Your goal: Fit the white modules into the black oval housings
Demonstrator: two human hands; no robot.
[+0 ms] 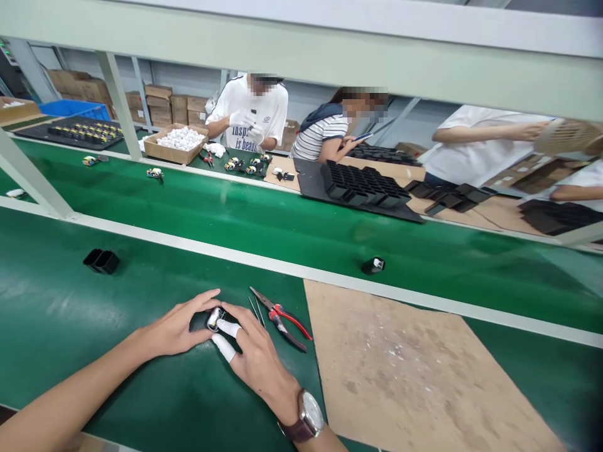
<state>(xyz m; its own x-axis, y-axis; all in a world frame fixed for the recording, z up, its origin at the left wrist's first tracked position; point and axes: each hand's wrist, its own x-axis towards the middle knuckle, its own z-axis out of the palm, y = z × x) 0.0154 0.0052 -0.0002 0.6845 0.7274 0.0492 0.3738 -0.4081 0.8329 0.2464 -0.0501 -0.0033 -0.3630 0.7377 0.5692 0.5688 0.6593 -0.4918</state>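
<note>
Between my two hands is a small black plastic housing (210, 326) with a white part and a bit of yellow showing in its open end. My left hand (176, 326) grips it from the left, thumb low and fingers round the far side. My right hand (257, 358), with white finger covers on two fingers and a watch at the wrist, closes on it from the right, one covered fingertip pressing at the opening. Just right of the hands lie red-and-black long-nose pliers (281, 319) and metal tweezers (257, 311).
Two empty black housings (101, 261) stand at left. Cardboard (400, 358) covers the bench at right. Beyond a pale rail (188, 245), a green belt (245, 213) carries a filled housing (374, 265) and circuit assemblies (154, 173). Co-workers sit opposite, near stacked black housings (362, 185).
</note>
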